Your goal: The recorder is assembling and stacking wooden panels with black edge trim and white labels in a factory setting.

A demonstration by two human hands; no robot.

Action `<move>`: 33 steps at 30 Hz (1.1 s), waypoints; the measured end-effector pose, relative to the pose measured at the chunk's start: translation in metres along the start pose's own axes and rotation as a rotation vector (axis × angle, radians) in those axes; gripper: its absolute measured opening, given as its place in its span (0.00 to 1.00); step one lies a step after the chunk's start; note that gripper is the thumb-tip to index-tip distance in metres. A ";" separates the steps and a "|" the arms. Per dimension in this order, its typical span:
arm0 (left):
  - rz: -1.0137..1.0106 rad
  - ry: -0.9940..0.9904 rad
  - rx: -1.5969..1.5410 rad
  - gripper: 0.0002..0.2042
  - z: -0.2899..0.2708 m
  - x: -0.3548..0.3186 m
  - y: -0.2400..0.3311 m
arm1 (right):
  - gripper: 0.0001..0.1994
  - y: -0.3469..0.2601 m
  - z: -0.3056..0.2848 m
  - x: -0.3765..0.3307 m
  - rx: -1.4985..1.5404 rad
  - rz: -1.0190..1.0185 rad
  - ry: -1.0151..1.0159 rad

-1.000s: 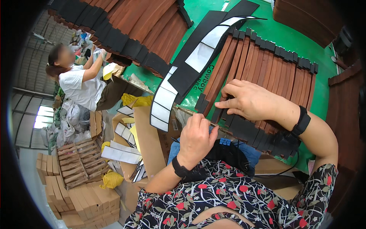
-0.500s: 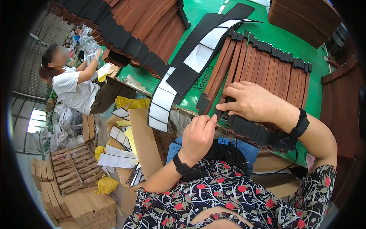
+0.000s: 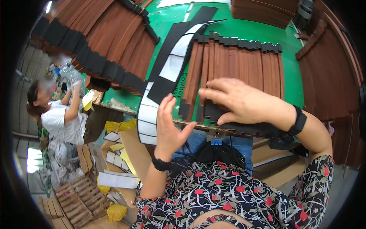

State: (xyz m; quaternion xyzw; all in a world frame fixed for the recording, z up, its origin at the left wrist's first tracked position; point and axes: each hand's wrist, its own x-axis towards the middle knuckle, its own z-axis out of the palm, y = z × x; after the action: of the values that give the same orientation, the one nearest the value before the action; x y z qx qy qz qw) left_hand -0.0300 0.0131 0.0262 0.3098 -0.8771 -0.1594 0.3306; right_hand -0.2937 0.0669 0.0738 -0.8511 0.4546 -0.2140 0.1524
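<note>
Brown wooden slats lie side by side on the green table, with black pads on both ends. My right hand is over their near ends, fingers spread and thumb apart, holding nothing. Whether its fingertips touch the black pads beneath I cannot tell. To the left, my left hand is raised at the table's front edge, empty, with thumb and fingers apart. Beside it hangs a white backing sheet divided by black lines. A black foam sheet, partly covered in white pieces, lies left of the slats.
More padded slats are stacked at the far left, with further brown wood at the back. A person in a white shirt handles clear plastic on the left. Below stand an open carton with sheet scraps and a wooden pallet.
My left hand has left the slat end, moved left and opened from a pinch. My right fingers have spread off the slat's near end. The view has shifted.
</note>
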 end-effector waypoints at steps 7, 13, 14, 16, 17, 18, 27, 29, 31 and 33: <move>0.216 -0.256 -0.059 0.56 0.014 0.010 -0.037 | 0.46 -0.042 -0.005 -0.103 -0.206 0.407 0.135; 0.402 -0.272 -0.044 0.49 0.034 0.033 -0.048 | 0.42 -0.053 0.060 -0.138 -0.265 0.512 0.366; 0.414 -0.280 -0.051 0.49 0.034 0.034 -0.051 | 0.40 -0.048 0.069 -0.135 -0.326 0.511 0.441; 0.383 -0.308 -0.072 0.50 0.031 0.037 -0.056 | 0.36 -0.051 0.070 -0.125 -0.395 0.506 0.537; 0.395 -0.314 -0.085 0.50 0.029 0.036 -0.051 | 0.36 -0.052 0.071 -0.125 -0.404 0.522 0.539; 0.371 -0.324 -0.039 0.51 0.027 0.039 -0.042 | 0.37 -0.050 0.070 -0.125 -0.402 0.525 0.494; 0.456 -0.307 -0.073 0.45 0.036 0.043 -0.024 | 0.46 -0.078 0.067 -0.064 -0.380 0.489 0.227; 0.497 -0.261 -0.090 0.41 0.035 0.041 -0.021 | 0.44 -0.070 0.071 -0.051 -0.395 0.487 0.246; 0.520 -0.262 -0.152 0.39 0.038 0.041 -0.023 | 0.41 -0.063 0.073 -0.041 -0.406 0.485 0.265; 0.529 -0.272 -0.174 0.37 0.036 0.043 -0.019 | 0.36 -0.058 0.075 -0.039 -0.421 0.420 0.298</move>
State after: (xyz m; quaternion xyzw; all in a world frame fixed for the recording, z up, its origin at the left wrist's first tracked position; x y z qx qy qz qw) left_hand -0.0708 -0.0264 0.0113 0.0170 -0.9465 -0.1823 0.2656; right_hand -0.2345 0.1361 0.0269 -0.7110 0.6715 -0.2014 -0.0544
